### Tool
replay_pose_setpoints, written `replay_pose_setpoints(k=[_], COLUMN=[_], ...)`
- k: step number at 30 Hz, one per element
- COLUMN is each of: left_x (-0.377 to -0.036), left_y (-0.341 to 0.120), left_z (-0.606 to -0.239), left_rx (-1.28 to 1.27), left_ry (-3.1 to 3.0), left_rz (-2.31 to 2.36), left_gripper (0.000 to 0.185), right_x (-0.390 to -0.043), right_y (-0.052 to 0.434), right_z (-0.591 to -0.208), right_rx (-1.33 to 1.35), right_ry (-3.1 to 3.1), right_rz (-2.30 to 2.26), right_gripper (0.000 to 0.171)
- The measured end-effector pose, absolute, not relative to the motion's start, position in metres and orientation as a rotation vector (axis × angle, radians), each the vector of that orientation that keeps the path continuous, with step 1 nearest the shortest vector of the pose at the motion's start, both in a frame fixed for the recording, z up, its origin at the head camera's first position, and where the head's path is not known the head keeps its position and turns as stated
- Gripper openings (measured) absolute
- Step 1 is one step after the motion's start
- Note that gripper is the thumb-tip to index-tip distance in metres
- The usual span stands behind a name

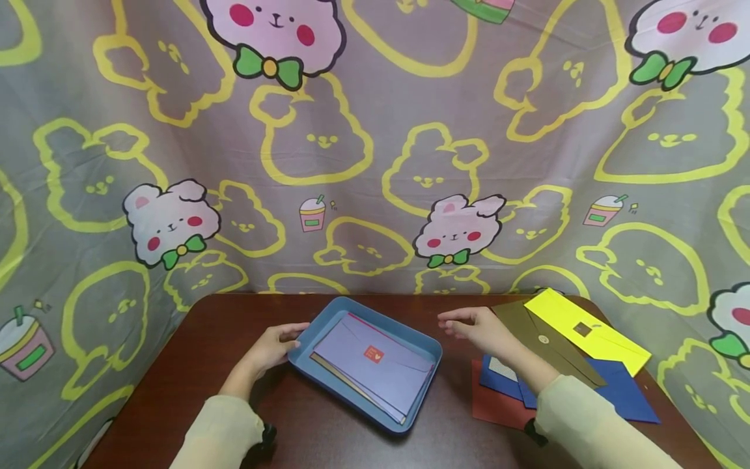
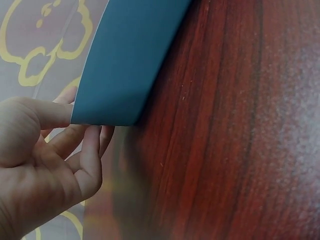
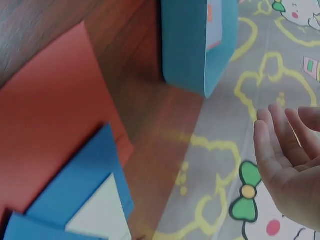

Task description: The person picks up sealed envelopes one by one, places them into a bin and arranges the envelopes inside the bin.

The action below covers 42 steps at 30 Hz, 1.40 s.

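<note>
Gripping the near-left corner of the blue tray, the left hand has its thumb on the rim and fingers curled under the edge, forearm angled in from the lower left. Inside the tray lies a lilac envelope with a red seal, stacked on others. Bare brown table shows left of and behind this hand. Right hand hovers just right of the tray's far corner, not touching, fingers relaxed and loosely spread, holding nothing. Under and right of that wrist: red envelope, blue envelope, brown envelope, yellow envelope, overlapping near the table's right edge. Narrow bare strip between tray and red envelope. Cartoon-print cloth hangs behind.
</note>
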<state>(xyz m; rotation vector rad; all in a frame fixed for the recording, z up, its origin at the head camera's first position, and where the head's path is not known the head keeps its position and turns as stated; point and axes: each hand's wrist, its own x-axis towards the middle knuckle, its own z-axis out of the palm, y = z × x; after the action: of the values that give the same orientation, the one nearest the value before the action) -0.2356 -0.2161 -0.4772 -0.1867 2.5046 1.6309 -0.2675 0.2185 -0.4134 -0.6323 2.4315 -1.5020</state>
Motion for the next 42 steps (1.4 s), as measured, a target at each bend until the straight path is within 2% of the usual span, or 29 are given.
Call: replay_pose_setpoints(k=[14, 26, 34, 42], left_x=[-0.232, -0.232, -0.233, -0.234], left_y=[-0.217, -0.216, -0.215, -0.214], left_z=[-0.474, -0.472, -0.47, -0.471], left_rx=[-0.174, -0.177, -0.183, -0.203], left_ry=[2.513, 2.503, 2.494, 2.485], left_rz=[1.617, 1.629, 1.637, 1.659], left_gripper=[0.041, 0.041, 0.041, 0.041], right_x=[-0.263, -0.255, -0.252, -0.257], right_y=[0.261, 0.303, 0.331, 0.365], right_z=[-0.413, -0.421, -0.42, -0.427], right_rx=[-0.662, -0.482, -0.472, -0.34], right_ry=[2.686, 2.823, 2.944, 2.907], right_rz=[-1.338, -1.186, -0.848, -0.7], right_gripper=[0.031, 0.042, 0.052, 0.055])
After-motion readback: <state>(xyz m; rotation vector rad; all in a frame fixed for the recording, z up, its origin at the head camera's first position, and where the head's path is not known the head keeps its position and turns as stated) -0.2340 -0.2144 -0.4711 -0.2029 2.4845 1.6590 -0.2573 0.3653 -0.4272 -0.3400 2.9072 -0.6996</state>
